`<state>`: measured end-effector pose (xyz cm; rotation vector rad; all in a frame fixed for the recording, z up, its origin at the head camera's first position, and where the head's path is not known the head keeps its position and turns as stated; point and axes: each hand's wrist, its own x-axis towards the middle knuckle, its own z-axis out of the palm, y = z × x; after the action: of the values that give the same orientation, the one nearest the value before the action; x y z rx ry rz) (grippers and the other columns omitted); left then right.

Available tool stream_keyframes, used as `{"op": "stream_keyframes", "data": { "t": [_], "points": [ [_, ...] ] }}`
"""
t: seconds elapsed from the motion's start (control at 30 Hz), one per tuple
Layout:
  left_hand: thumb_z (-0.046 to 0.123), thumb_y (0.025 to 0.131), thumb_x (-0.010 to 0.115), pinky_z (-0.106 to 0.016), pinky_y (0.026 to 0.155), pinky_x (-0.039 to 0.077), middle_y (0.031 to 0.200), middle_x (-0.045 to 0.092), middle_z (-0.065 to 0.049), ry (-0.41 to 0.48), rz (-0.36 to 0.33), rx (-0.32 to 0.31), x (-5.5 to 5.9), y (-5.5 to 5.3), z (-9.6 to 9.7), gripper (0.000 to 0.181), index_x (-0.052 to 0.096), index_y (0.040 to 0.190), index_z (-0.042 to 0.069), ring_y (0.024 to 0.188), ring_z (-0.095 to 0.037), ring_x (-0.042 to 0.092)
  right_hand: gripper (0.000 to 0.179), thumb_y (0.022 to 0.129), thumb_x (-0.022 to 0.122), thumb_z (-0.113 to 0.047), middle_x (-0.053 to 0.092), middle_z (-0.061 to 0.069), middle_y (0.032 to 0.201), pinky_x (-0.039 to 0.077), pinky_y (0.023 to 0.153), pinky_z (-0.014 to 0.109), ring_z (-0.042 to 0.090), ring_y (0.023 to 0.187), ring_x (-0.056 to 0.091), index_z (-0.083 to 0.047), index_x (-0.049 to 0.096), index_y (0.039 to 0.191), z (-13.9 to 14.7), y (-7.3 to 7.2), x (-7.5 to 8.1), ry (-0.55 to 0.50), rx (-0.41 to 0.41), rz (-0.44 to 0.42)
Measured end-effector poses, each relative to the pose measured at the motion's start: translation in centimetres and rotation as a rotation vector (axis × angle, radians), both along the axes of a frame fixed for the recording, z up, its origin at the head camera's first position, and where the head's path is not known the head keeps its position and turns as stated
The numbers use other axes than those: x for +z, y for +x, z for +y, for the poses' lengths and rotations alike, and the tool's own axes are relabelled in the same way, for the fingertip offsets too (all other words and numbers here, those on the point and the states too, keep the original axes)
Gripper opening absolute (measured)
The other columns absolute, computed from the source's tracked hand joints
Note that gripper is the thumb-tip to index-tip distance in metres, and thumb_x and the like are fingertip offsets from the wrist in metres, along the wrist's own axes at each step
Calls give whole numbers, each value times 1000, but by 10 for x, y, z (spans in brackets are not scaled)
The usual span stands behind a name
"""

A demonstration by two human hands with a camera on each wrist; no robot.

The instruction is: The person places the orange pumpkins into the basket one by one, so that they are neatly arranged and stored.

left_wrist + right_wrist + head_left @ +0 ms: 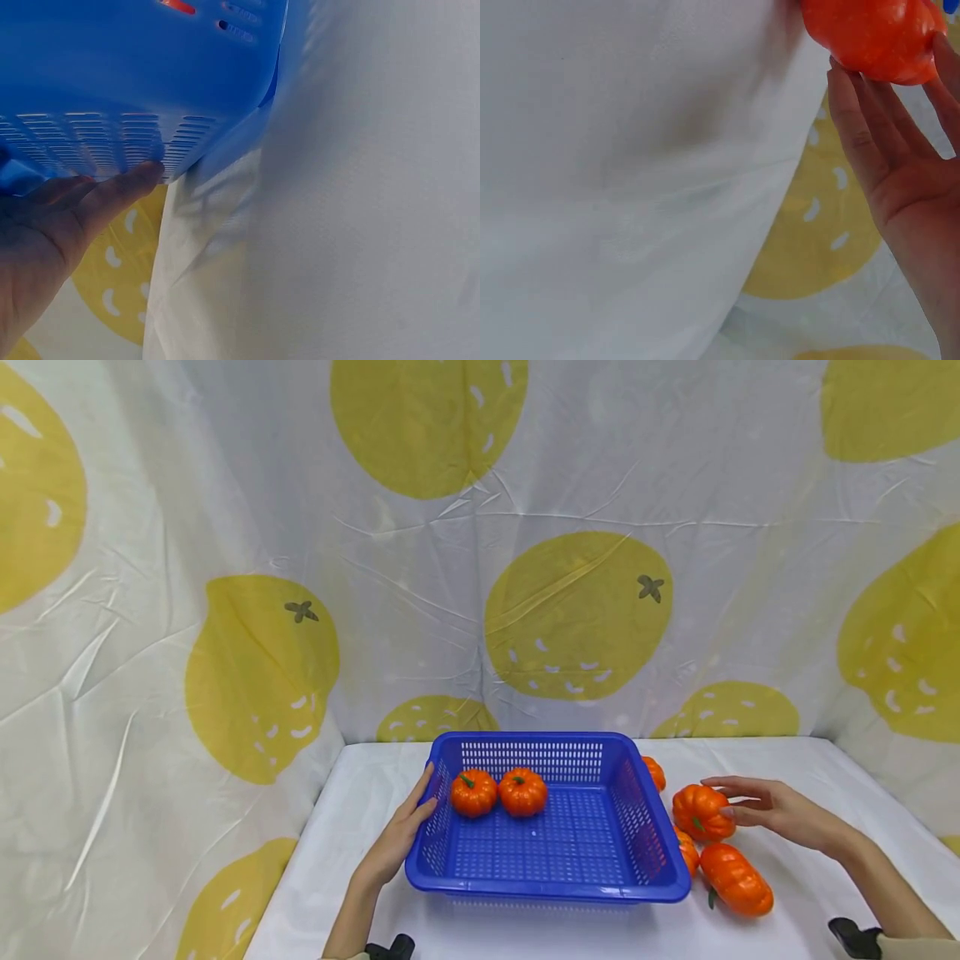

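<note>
A blue plastic basket (540, 887) with slotted walls stands on the white table. Two small orange pumpkins (474, 793) (523, 792) lie inside it, at the back left. My left hand (393, 843) rests against the basket's left side, its fingers fairly straight on the outer wall (82, 142) in the left wrist view. To the right of the basket, my right hand (780, 814) holds an orange pumpkin (701, 812) between thumb and fingers. That pumpkin (877, 37) also shows at the top of the right wrist view, with the fingertips on its side.
A longer orange pumpkin (737, 881) with a green stem lies in front of the held one. Two more orange pumpkins (655, 772) (686, 852) are partly hidden by the basket's right side. A lemon-printed cloth (420, 635) hangs behind and beside the table.
</note>
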<state>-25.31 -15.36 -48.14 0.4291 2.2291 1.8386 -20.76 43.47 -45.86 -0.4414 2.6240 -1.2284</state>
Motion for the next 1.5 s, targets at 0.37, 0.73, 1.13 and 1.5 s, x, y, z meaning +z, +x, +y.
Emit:
{"op": "stream_keyframes", "data": {
  "t": [0.37,0.73,1.13,1.5],
  "points": [
    [31,112,39,-64,128,1,176,9,-9,-11,12,-1,1,-1,0,60,17,168,26,162,-38,3,54,108,52,-17,46,-48,132,59,83,19,-24,115,49,-4,38,158,10,8,-6,-48,32,6],
    [29,112,38,-64,128,1,176,9,-10,-11,2,-5,1,0,0,60,16,168,24,162,-39,2,60,101,65,-18,43,-48,129,57,81,18,-26,112,46,1,42,154,6,8,-11,18,-38,70],
    [26,112,36,-63,128,1,176,10,-9,-27,13,-1,3,-1,1,58,17,167,21,162,-37,3,66,99,68,-20,59,-7,145,63,85,36,-28,112,44,-5,40,157,3,6,-12,88,-37,77],
    [23,112,36,-62,129,1,175,12,-10,-25,27,12,2,-3,0,57,19,167,20,162,-37,4,74,88,81,-15,42,-46,134,57,85,17,-30,116,40,-1,48,152,6,8,-15,86,-53,232]
  ]
}}
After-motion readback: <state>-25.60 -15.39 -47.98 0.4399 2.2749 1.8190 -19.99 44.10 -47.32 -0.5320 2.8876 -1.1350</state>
